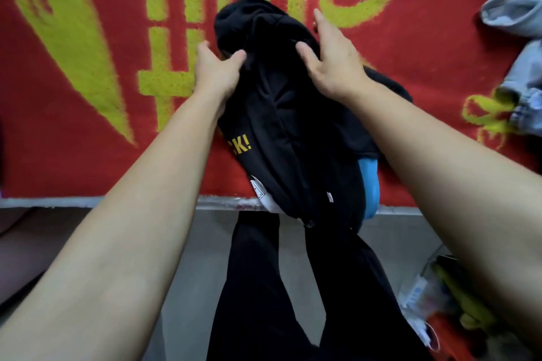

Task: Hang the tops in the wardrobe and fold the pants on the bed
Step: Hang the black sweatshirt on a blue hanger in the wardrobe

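Observation:
A bunched black garment (pixel 296 126) with yellow lettering and white labels lies on the red and yellow bed cover (pixel 88 67), reaching over the bed's near edge. My left hand (pixel 215 67) grips its left side, thumb on top and fingers tucked under the cloth. My right hand (pixel 331 58) lies on its upper right part with fingers spread and fairly straight, thumb pressing into the fabric. A blue item (pixel 370 187) peeks out from under the black garment at the bed edge.
Light blue denim clothing (pixel 522 47) is heaped at the right end of the bed. Below the bed edge are the grey floor (pixel 193 272), my black trouser legs (pixel 264 287), and a clutter of packets and bags (pixel 440 308) at the lower right.

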